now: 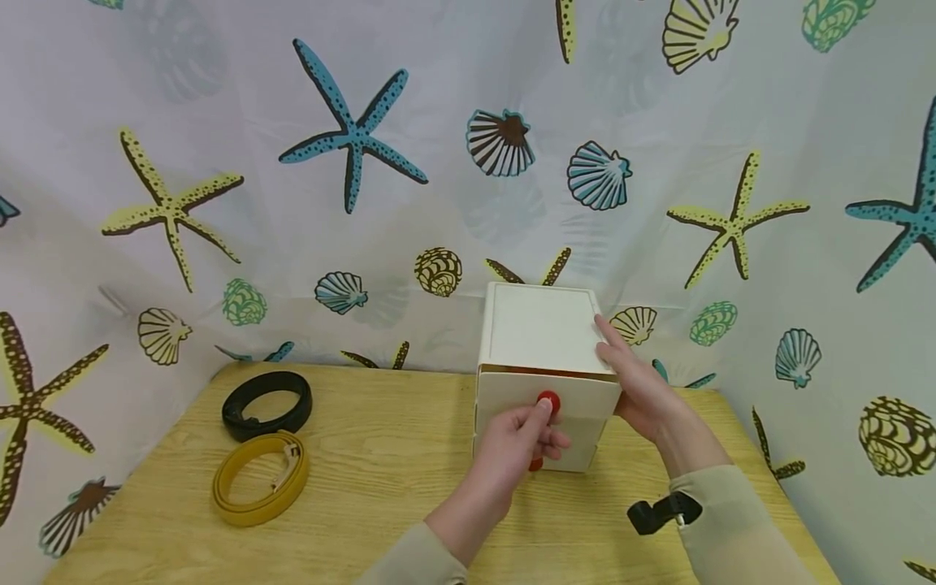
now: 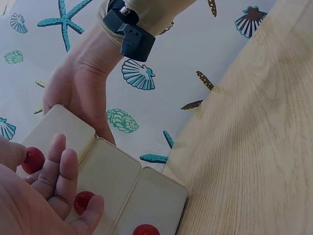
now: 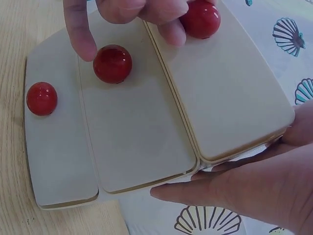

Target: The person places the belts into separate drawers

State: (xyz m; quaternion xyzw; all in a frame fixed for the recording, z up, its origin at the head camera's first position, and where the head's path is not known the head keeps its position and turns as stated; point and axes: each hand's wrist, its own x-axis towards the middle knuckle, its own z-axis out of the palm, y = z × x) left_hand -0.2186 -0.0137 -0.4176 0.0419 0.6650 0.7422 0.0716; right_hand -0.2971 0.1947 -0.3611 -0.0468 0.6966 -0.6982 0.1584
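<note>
A small white chest of drawers with red round knobs stands at the back of the wooden table. With its thumb and finger, my left hand pinches the top red knob. Its other fingers hang in front of the middle red knob. The top drawer front sits slightly forward, and a thin gap shows under the chest's top in the head view. My right hand rests against the chest's right side with fairly straight fingers, fingertips at the top edge. A lower red knob is uncovered.
At the table's left lie a coiled black belt and, nearer, a coiled yellow belt. A curtain printed with starfish and shells hangs close behind the chest and along both sides of the table.
</note>
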